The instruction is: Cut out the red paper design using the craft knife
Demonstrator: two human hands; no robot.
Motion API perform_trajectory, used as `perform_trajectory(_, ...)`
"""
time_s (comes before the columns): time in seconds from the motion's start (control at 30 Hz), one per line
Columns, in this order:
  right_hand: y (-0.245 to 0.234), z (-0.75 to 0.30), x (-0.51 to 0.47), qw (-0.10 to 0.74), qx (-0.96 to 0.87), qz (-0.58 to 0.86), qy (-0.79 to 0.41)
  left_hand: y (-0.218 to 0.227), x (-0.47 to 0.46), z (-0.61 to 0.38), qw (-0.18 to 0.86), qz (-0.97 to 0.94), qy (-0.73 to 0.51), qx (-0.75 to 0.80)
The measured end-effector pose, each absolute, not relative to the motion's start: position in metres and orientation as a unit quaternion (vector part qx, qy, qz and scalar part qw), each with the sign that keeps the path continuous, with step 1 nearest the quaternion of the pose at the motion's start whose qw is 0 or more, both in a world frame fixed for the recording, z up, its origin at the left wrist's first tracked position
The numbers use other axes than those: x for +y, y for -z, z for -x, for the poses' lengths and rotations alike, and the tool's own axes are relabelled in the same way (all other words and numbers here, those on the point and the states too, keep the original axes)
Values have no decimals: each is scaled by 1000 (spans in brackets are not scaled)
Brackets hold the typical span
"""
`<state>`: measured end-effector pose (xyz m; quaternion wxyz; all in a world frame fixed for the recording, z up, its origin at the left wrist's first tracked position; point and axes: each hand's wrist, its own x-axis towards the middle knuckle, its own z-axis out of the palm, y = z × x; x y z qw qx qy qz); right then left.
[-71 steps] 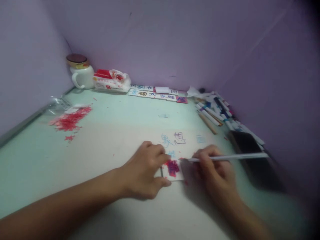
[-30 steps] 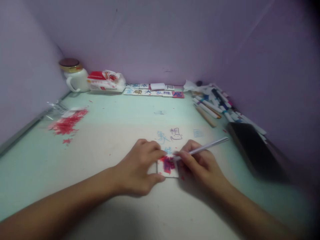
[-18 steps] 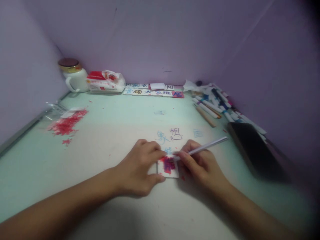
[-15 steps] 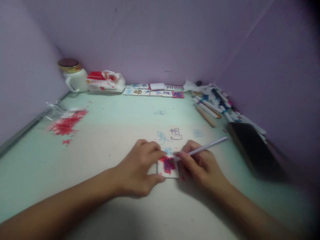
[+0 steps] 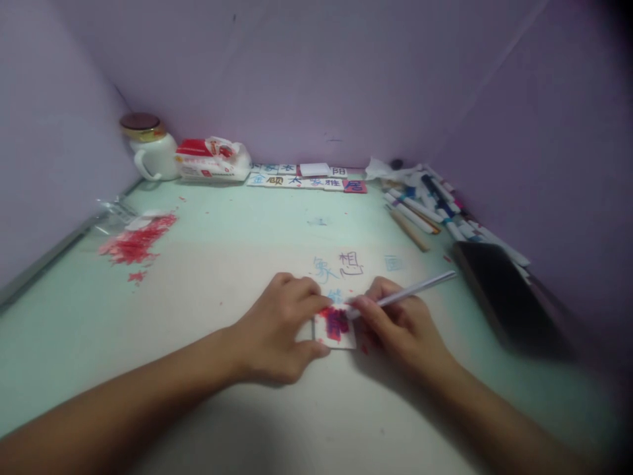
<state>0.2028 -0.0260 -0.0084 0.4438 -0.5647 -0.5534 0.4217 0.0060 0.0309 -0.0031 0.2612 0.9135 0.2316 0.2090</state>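
Left hand: A person's left hand [image 5: 279, 330], just left of the lower centre of the frame, grasps a small white tile [image 5: 347, 339], with forefinger at its upper left corner and thumb at its lower left.
Right hand: The right hand [image 5: 400, 323], right of centre, grips a slim white tool [image 5: 420, 286], its shaft slanting toward the right of the frame; its tip is at the tile's upper right, though contact cannot be made out.
Tile: It lies flat at lower centre between the hands, smeared with a red and purple patch [image 5: 335, 324].
Tabletop: Blue and purple written characters [image 5: 350, 264] mark the pale table [image 5: 173, 297] just above the hands.
Right of frame: A dark phone [image 5: 504, 300] lies near a heap of markers [image 5: 413, 212].
Upper centre: Lettered tiles [image 5: 301, 182] line up along the purple wall [image 5: 306, 86].
Upper left: A white mug [image 5: 163, 158] with a dark-topped lid [image 5: 142, 123] stands beside a red-and-white packet [image 5: 210, 165].
Left: Red crumbs [image 5: 136, 243] lie scattered beside clear plastic [image 5: 113, 214].
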Motion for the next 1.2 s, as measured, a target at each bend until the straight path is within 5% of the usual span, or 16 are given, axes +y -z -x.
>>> perform_trajectory(0.5, 5, -204, -29, 439, -594, 552, -387, 3, 30, -7, 256, -915, -205, 233)
perform_trajectory(0.97, -1, -192, -29, 458, -429, 572, -529, 4, 30, -8, 258, -913, -208, 238)
perform_trajectory(1.2, 2, -194, -26, 562, -340, 514, -551, -2, 31, -8, 260, -918, -184, 238)
